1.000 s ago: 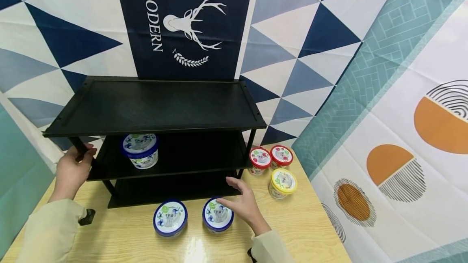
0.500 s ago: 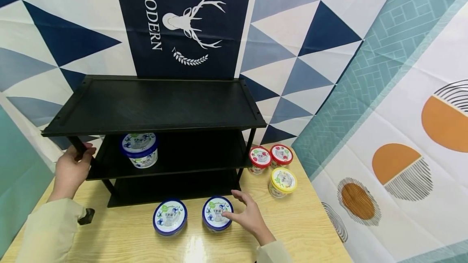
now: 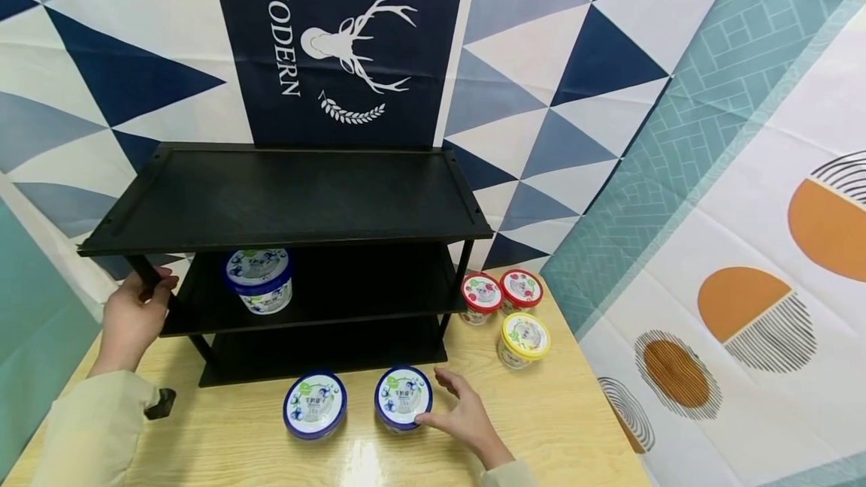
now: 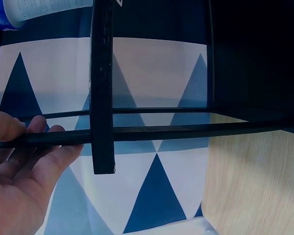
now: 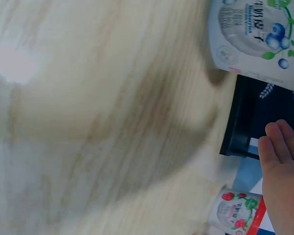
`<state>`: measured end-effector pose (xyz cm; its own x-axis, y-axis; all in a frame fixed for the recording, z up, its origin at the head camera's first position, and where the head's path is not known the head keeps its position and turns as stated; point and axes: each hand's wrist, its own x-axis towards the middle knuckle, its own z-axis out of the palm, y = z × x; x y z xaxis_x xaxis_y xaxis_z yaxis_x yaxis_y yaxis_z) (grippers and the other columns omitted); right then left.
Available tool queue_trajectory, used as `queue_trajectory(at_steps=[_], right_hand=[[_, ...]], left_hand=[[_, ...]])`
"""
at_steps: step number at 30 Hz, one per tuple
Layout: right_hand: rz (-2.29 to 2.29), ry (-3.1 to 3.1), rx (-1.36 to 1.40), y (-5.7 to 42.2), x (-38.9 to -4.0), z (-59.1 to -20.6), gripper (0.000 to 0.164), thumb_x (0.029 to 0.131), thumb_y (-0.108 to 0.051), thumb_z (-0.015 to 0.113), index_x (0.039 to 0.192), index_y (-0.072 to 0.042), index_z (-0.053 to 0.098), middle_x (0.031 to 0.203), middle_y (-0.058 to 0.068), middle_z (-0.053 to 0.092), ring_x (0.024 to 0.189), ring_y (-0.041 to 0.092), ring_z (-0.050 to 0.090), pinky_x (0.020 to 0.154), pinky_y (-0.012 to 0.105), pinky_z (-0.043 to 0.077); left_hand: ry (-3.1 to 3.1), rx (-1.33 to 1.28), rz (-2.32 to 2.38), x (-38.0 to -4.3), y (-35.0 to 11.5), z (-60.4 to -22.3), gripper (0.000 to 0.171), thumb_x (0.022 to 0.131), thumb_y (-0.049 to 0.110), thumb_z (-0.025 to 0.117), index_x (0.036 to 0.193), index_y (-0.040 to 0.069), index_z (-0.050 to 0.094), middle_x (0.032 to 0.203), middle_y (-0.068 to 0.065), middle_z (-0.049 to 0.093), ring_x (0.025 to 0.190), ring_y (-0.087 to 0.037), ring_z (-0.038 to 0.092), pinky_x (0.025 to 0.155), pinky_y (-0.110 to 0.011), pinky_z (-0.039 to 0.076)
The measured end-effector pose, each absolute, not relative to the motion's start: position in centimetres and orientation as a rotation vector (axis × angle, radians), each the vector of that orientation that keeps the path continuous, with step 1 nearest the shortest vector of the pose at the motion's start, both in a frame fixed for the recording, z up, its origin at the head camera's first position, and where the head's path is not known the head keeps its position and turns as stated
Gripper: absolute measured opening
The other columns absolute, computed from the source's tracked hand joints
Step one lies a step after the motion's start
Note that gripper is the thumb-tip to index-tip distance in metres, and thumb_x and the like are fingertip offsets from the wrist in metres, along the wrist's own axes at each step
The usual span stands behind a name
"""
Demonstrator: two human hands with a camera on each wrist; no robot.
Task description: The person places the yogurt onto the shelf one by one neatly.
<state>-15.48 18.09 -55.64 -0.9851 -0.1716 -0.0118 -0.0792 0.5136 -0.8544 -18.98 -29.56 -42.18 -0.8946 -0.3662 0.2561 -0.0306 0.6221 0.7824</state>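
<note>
Right hand (image 3: 467, 418), drawn back, gapes empty; left hand (image 3: 134, 319), partly hidden, grips shelf post (image 4: 152, 132).

Free passage for my right hand (image 3: 465, 419) runs rightward over the table (image 3: 548, 419), up to the yellow-lidded tub (image 3: 524, 340). The nearest blue-lidded tub (image 3: 403, 398) obstructs leftward travel. The middle shelf (image 3: 372, 284) admits frontal entry right of the shelved tub (image 3: 260, 280); the top board (image 3: 304, 194) blocks descent from above.

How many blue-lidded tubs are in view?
3: one tub on the middle shelf, left side; a second tub and a third tub on the table in front. The top shelf could hide more.
</note>
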Motion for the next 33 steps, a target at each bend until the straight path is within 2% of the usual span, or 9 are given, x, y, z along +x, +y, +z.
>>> queue_trajectory(at_steps=[16,21,25,33], right_hand=[[-1.465,2.592,-0.181,18.2,-14.6,-57.1,0.097,0.058,-0.039,0.087,0.136,-0.004,0.043,0.135,0.014,0.05,0.121,0.034,0.049,0.102,0.05,0.038],[-1.495,2.571,-0.208,18.1,-14.3,-57.6,0.097,0.058,-0.031,0.088,0.137,-0.002,0.041,0.135,0.015,0.049,0.12,0.033,0.05,0.103,0.049,0.038],[-1.517,2.57,-0.267,17.8,-14.1,-58.0,0.1,0.058,-0.025,0.089,0.139,0.001,0.038,0.133,0.015,0.051,0.119,0.031,0.051,0.103,0.044,0.038],[-1.56,2.52,-0.284,17.4,-13.9,-58.9,0.106,0.056,-0.022,0.09,0.142,0.0,0.032,0.13,0.014,0.053,0.119,0.031,0.051,0.104,0.04,0.038]], left_hand=[[-2.43,0.294,-1.176,-19.0,-29.4,-42.3,0.028,0.097,0.017,0.042,0.113,-0.003,0.053,0.082,0.044,0.036,0.076,0.024,0.036,0.061,-0.005,0.036],[-2.44,0.304,-1.154,-19.0,-29.5,-42.4,0.029,0.097,0.018,0.042,0.114,-0.002,0.054,0.083,0.044,0.035,0.076,0.024,0.035,0.06,-0.006,0.036],[-2.453,0.322,-1.149,-19.0,-29.6,-42.3,0.03,0.098,0.019,0.041,0.115,-0.001,0.054,0.084,0.043,0.035,0.076,0.023,0.035,0.059,-0.007,0.036],[-2.468,0.34,-1.156,-19.0,-29.4,-42.2,0.031,0.098,0.021,0.041,0.117,0.0,0.054,0.086,0.04,0.037,0.077,0.024,0.035,0.06,-0.006,0.037]])
